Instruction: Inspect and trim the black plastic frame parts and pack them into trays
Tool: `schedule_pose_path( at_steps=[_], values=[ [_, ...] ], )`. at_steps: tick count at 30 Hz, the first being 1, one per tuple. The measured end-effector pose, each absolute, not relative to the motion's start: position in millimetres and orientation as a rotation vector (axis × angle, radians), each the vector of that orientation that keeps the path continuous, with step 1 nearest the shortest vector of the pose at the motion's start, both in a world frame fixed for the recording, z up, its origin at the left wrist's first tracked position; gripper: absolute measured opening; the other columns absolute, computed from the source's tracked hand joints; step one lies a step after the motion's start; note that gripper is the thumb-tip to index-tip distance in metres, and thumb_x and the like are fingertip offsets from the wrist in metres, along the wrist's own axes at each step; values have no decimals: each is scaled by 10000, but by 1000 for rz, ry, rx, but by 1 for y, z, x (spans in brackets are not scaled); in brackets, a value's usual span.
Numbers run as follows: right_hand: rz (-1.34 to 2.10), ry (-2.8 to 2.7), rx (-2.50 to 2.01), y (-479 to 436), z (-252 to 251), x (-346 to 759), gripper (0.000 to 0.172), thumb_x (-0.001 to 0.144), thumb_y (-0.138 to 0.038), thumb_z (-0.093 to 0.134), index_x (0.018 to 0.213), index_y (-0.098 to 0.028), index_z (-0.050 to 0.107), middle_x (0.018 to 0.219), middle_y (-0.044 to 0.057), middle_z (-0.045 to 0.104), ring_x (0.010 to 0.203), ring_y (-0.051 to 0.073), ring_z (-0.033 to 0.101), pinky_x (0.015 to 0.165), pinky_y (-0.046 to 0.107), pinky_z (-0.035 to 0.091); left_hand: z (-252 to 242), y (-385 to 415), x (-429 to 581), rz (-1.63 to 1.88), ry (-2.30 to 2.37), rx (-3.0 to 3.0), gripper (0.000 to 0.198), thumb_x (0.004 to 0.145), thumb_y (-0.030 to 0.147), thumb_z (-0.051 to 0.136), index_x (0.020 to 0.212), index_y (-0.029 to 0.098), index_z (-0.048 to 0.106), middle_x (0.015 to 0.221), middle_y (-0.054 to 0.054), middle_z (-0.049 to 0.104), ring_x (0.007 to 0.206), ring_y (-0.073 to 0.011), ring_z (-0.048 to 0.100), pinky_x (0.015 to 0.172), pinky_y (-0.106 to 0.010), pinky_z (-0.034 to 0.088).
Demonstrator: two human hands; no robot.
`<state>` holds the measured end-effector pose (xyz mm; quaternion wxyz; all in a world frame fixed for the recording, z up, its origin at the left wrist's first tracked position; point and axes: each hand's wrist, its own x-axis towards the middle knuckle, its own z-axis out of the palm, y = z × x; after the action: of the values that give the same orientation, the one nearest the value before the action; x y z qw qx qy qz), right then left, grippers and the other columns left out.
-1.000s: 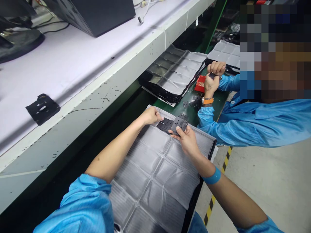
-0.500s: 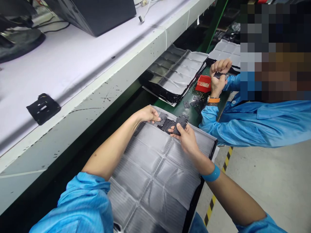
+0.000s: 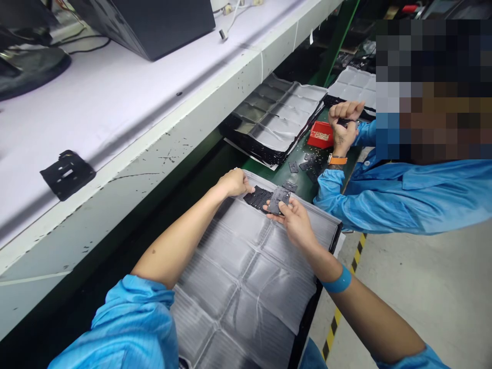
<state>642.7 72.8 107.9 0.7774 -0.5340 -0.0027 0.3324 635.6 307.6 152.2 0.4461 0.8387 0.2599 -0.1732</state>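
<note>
My right hand [image 3: 296, 215] grips a small flat stack of black plastic plates [image 3: 279, 199], thumb on top and fingers underneath. To its left, a row of similar black plates [image 3: 257, 196] lies in a far compartment of the clear plastic tray [image 3: 246, 266]. The fingers of my left hand [image 3: 235, 183] are pinched together at the left end of this row, on the edge of a plate; the fingertips are partly hidden. Ridges divide the tray into shallow compartments, and it has a black rim along its right side.
A co-worker's hands [image 3: 344, 125] hold a dark part beside a red box [image 3: 321, 134] of small pieces. Loose black plates [image 3: 307, 163] lie on the green bench. Another stack of trays [image 3: 284, 113] stands behind. A white shelf [image 3: 154, 102] runs along the left.
The plate at my left fingertips has gone down into the row. My right hand has tilted its plates flatter, and a plate on the bench behind them now shows.
</note>
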Motion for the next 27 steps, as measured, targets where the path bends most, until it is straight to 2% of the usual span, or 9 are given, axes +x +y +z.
schedule_pose_path(
  at_steps=[2,4,8,12,20,27],
  values=[
    [697,-12,-1171,76,109,642,439,783,-475,912,993,-225,619,965,51,819,871,236,815,725,367,698,159,295,629,-404,544,1996,267,786,302,901,679,158,703,582,1,675,536,-110,617,491,-193,422],
    [675,-11,-1191,80,109,641,434,761,-455,930,981,-218,639,951,34,807,869,224,800,705,349,703,164,284,623,-391,436,1855,267,818,357,884,757,149,730,638,-17,703,584,-117,651,512,-191,457],
    [647,4,-1219,90,110,641,431,737,-410,942,986,-210,652,914,14,784,827,217,788,614,310,695,165,281,618,-334,405,1724,326,779,300,916,682,143,647,573,6,646,531,-89,599,491,-174,441],
    [646,23,-1218,96,109,643,439,742,-399,935,996,-221,623,941,15,785,794,218,815,574,286,683,162,302,618,-323,462,1739,337,798,286,893,647,140,630,594,-8,653,551,-97,620,481,-178,443],
    [612,68,-1244,86,106,655,444,732,-374,950,938,-224,586,895,8,756,821,235,826,546,266,670,143,339,628,-445,564,1870,371,617,247,998,559,148,646,485,9,613,461,-101,579,435,-180,395],
    [605,85,-1274,80,104,654,486,661,-398,982,945,-216,631,894,1,753,784,202,798,523,239,646,130,335,646,-456,595,2009,336,583,128,998,560,144,663,470,5,630,420,-112,583,457,-203,408]
  ],
)
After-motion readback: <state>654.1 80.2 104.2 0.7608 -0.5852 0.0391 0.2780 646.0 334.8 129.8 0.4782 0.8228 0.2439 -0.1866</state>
